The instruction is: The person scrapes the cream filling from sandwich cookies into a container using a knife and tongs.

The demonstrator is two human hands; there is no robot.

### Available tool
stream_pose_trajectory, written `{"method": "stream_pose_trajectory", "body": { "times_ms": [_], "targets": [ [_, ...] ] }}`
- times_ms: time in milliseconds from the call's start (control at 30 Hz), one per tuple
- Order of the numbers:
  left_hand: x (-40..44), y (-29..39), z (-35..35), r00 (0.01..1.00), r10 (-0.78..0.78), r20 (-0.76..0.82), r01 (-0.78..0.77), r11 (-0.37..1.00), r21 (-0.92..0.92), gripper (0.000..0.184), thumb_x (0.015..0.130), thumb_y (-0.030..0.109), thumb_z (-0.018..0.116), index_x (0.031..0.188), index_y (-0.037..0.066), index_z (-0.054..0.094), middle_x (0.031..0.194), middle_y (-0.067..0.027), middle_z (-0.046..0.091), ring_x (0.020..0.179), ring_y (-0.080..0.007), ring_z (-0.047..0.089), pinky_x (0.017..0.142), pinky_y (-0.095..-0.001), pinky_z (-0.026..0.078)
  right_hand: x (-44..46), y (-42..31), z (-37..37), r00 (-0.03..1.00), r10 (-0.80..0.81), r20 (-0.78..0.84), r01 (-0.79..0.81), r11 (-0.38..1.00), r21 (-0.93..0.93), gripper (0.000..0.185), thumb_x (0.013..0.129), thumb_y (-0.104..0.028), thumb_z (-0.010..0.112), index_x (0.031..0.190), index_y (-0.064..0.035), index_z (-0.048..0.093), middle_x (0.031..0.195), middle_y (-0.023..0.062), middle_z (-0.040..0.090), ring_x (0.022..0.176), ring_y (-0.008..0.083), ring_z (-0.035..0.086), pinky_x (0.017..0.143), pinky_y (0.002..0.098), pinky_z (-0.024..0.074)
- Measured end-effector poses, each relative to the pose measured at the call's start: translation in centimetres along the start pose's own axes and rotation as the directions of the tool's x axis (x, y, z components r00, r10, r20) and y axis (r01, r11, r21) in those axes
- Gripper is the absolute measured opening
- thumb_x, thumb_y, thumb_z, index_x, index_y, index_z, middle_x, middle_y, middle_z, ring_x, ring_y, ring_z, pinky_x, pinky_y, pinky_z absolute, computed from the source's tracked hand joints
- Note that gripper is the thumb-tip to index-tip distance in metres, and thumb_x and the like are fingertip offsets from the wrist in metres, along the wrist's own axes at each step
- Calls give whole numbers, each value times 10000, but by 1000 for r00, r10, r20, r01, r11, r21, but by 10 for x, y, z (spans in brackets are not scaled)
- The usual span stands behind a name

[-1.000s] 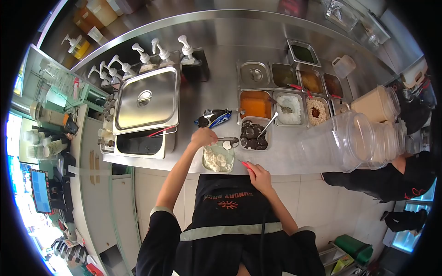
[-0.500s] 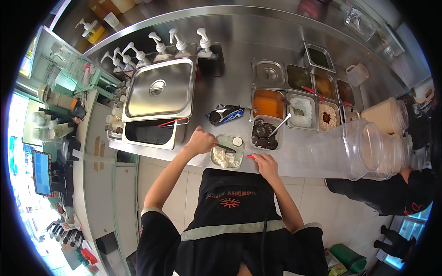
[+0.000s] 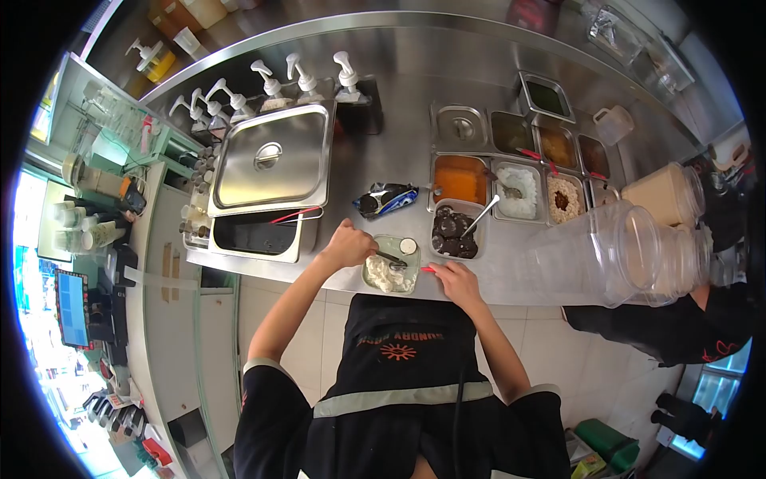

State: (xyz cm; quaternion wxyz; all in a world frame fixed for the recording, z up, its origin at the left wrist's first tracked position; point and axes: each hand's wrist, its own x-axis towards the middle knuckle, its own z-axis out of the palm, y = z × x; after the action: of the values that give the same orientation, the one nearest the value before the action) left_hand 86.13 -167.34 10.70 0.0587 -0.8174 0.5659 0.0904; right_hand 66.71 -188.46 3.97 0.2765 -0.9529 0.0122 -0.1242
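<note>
My left hand (image 3: 349, 245) is closed on the handle of a metal scoop (image 3: 391, 258), whose head is over a small pale green tray (image 3: 409, 277). White creamy food (image 3: 384, 275) fills the tray's left and lower part, and a round white piece (image 3: 408, 246) lies at its upper right. Just right of the tray, my right hand (image 3: 458, 283) grips a tool with a red handle (image 3: 428, 269); its far end is hard to make out. Behind it stands a container of dark cookies (image 3: 453, 233) with a spoon (image 3: 481, 215). An opened blue cookie packet (image 3: 386, 200) lies behind the tray.
Metal food pans (image 3: 459, 180) stand at the right, beside large clear plastic containers (image 3: 590, 254). At the left are a lidded steel pan (image 3: 272, 159), an open pan (image 3: 259, 236) and pump bottles (image 3: 348, 72). Another person's dark sleeve (image 3: 694, 326) shows at the far right.
My left hand has brought the scoop down into the tray, and the round white piece now lies at the tray's upper right. My right hand has shifted slightly away from the tray. The view has moved.
</note>
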Motion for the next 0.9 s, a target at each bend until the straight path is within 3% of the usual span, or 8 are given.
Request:
{"method": "stream_pose_trajectory", "body": {
  "times_ms": [233, 333, 433, 567, 767, 900],
  "targets": [
    [4, 0, -2, 1000, 14, 15, -14, 1000, -11, 93, 731, 305, 597, 755, 243, 662, 672, 24, 620, 620, -157, 580, 701, -357, 351, 2, -2, -2, 999, -7, -42, 7, 1000, 2, 234, 724, -111, 617, 946, -179, 646, 733, 5, 544, 685, 205, 560, 572, 311, 462],
    [8, 1, 1, 1000, 18, 3, -18, 1000, -23, 96, 731, 304, 596, 755, 241, 664, 672, 20, 620, 624, -161, 584, 705, -359, 355, -3, 2, 6, 999, -5, 46, 7, 999, -50, 233, 731, -122, 613, 953, -185, 645, 739, 5, 542, 691, 205, 560, 571, 313, 462],
    [8, -2, 9, 1000, 15, -9, -15, 1000, -22, 101, 728, 309, 598, 754, 238, 665, 673, 19, 622, 633, -159, 587, 702, -361, 358, -1, -2, 3, 1000, 11, -16, -11, 1000, 2, 230, 742, -136, 605, 962, -193, 644, 742, 8, 536, 695, 205, 557, 571, 318, 460],
    [8, -1, 1, 1000, 21, 11, -20, 999, -34, 102, 730, 299, 596, 769, 243, 672, 683, 18, 630, 639, -163, 594, 708, -358, 368, -6, -1, 4, 999, 26, 33, -24, 999, -36, 235, 757, -143, 591, 981, -196, 639, 727, 18, 516, 694, 211, 548, 578, 324, 460],
    [5, -21, 0, 974, -138, -179, 35, 875, -484, 144, 721, 242, 623, 838, 191, 690, 739, -15, 658, 683, -190, 621, 718, -336, 426, -18, -1, -11, 991, 127, -46, -123, 990, 71, 259, 770, -129, 583, 1015, -195, 636, 716, 37, 499, 685, 226, 531, 587, 331, 446],
    [23, -2, -35, 950, -268, -160, 73, 687, -723, 195, 721, 246, 645, 876, 134, 682, 740, -68, 654, 686, -229, 626, 653, -322, 471, -29, 0, -5, 989, 126, -81, -122, 991, 58, 276, 755, -96, 584, 1006, -196, 641, 749, 39, 510, 703, 223, 531, 595, 336, 449]
  ]
}}
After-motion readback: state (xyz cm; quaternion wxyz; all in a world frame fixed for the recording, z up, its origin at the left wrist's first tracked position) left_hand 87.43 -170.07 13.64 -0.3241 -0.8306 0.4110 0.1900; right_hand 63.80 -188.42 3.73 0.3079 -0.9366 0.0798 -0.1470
